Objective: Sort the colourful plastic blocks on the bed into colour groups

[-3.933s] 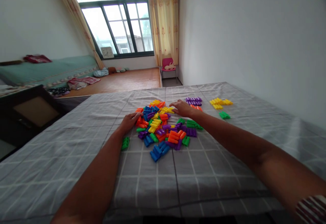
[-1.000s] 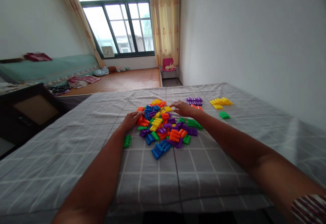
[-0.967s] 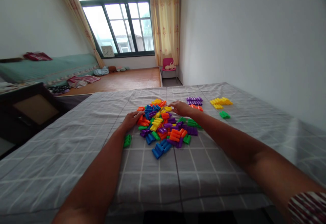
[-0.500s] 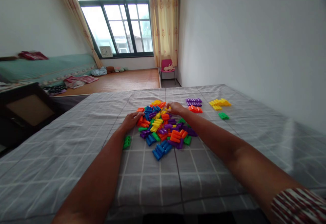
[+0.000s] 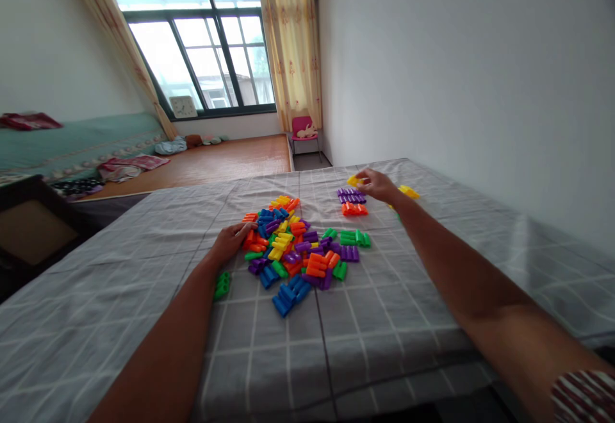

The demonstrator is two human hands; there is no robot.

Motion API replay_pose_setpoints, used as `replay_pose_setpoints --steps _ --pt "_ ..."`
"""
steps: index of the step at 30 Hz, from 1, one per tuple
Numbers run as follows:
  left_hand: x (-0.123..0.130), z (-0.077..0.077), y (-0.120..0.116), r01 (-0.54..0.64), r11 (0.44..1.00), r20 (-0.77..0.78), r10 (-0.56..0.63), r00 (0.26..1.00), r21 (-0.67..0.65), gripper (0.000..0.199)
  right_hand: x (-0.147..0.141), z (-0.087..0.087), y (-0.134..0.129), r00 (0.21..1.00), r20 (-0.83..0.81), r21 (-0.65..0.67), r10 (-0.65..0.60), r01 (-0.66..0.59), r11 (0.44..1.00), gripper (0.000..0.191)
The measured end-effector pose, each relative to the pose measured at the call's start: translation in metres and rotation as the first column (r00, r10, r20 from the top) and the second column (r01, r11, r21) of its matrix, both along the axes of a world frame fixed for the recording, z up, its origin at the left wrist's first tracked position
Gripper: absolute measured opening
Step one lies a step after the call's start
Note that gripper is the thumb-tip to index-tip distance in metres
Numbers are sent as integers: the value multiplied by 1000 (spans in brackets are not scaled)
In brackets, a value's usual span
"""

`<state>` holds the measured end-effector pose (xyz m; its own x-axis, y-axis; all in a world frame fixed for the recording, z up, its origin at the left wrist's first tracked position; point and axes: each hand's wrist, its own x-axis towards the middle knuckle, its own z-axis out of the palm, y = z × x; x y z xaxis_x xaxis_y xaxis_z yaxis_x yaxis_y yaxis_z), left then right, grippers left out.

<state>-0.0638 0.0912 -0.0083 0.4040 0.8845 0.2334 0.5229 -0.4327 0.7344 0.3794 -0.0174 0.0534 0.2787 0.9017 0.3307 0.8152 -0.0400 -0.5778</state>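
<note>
A pile of blue, orange, yellow, green and purple plastic blocks (image 5: 288,243) lies on the grey checked cloth (image 5: 259,359). My left hand (image 5: 233,241) rests against the pile's left edge, fingers somewhat apart, holding nothing that shows. My right hand (image 5: 377,186) pinches a yellow block (image 5: 354,181) beyond the purple blocks (image 5: 352,195). Just nearer than those sit orange blocks (image 5: 354,209) in a row. Behind my right wrist, yellow blocks (image 5: 409,191) are partly hidden.
A green block (image 5: 221,286) lies beside my left forearm. Green blocks (image 5: 355,238) lie at the pile's right side. A white wall (image 5: 471,90) runs along the right. A pink chair (image 5: 302,129) stands beyond the cloth's far edge.
My right hand has moved from the far side of the pile to the right, carrying a yellow block. My left hand stays at the pile. The view has shifted slightly right.
</note>
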Motion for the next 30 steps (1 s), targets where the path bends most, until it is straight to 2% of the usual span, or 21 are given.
replay_pose_setpoints --steps 4,8,15,17,19,22,25,30 --pt "-2 -1 3 -3 1000 -11 3 1000 4 64 73 -1 -46 992 -50 -52 -114 112 992 33" --pt "-2 -1 3 -10 1000 -23 10 1000 -3 58 105 -13 -67 986 -65 -128 -156 147 981 35" --pt "0 2 -2 -25 1000 -3 25 1000 -16 52 135 -37 -59 974 -39 -212 -225 212 954 21" --pt "0 2 -2 -29 999 -9 28 1000 -14 52 144 -42 -53 951 22 -263 -308 303 916 22" --pt "0 2 -2 -27 1000 -15 27 1000 -11 54 151 -47 -46 913 98 -334 -395 404 851 23" --pt "0 3 -2 -26 1000 -13 26 1000 -12 57 154 -53 -38 897 165 -430 -409 439 789 32" --pt "0 3 -3 -26 1000 -10 25 1000 -18 57 152 -58 -33 910 228 -458 -346 414 787 32" --pt "0 2 -1 -24 1000 -23 24 999 -12 54 144 -64 -34 860 358 -337 -363 482 809 30"
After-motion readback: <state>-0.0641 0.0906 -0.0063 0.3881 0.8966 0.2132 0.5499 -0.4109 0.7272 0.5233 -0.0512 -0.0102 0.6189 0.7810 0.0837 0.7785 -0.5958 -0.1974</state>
